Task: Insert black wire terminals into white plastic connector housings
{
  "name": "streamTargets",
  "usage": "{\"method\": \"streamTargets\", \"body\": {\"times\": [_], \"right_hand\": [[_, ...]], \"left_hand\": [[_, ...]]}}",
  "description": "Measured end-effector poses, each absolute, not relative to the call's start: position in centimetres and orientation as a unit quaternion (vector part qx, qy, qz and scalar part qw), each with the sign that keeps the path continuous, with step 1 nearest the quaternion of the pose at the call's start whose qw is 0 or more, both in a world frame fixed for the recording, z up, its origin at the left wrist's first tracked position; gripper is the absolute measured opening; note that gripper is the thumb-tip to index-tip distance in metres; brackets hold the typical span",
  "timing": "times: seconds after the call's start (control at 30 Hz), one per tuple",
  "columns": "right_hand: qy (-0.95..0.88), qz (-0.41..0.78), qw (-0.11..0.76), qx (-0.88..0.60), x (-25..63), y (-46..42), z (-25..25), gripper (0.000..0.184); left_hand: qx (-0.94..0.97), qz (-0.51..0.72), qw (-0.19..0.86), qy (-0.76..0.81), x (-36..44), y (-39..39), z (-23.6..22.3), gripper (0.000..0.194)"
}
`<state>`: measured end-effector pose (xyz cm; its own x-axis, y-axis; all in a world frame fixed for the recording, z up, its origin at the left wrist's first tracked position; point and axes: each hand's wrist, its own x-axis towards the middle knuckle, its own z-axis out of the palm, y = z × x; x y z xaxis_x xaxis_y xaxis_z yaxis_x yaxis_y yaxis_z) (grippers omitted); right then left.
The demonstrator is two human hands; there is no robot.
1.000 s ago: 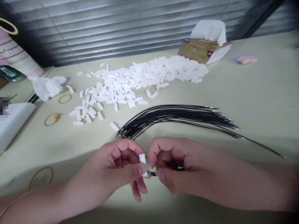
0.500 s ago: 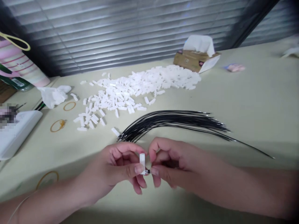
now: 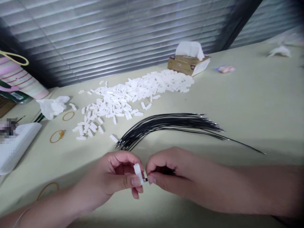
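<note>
White plastic connector housing (image 3: pixel 138 173) sits tilted in the grip of the left hand (image 3: pixel 114 172), pinched between thumb and fingers. The right hand (image 3: pixel 171 177) grasps a thin black wire (image 3: pixel 145 180), its tip touching the housing's end. Beyond them, on a pale tabletop (image 3: pixel 249 95), lie a fanned bundle of black wires (image 3: pixel 171 122), rubber bands (image 3: pixel 57 136), and a heap of white housings (image 3: pixel 123 98). A tissue box (image 3: pixel 188 65) stands farther back, before slatted window blinds (image 3: pixel 118 38).
</note>
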<state>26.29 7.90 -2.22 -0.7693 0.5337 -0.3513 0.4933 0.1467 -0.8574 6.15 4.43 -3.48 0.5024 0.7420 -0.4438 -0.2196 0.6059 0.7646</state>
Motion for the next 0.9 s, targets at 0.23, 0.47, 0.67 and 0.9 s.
{"method": "streamTargets", "body": {"times": [0.23,0.47,0.67,0.9], "right_hand": [[-0.737,0.591,0.015,-0.327,26.4,7.8,-2.4,0.026],[-0.772,0.566,0.088,-0.275,26.2,7.5,-2.7,0.023],[-0.765,0.575,0.136,-0.256,26.1,7.1,-3.1,0.027],[-0.752,0.591,0.143,-0.255,25.9,6.8,-3.2,0.024]], "left_hand": [[0.334,0.296,0.815,0.370,6.1,4.6,-3.8,0.006],[0.369,0.299,0.801,0.363,6.1,4.4,-3.5,0.005],[0.393,0.313,0.783,0.368,6.4,4.2,-3.5,0.004],[0.407,0.312,0.772,0.375,6.4,4.0,-3.6,0.008]]}}
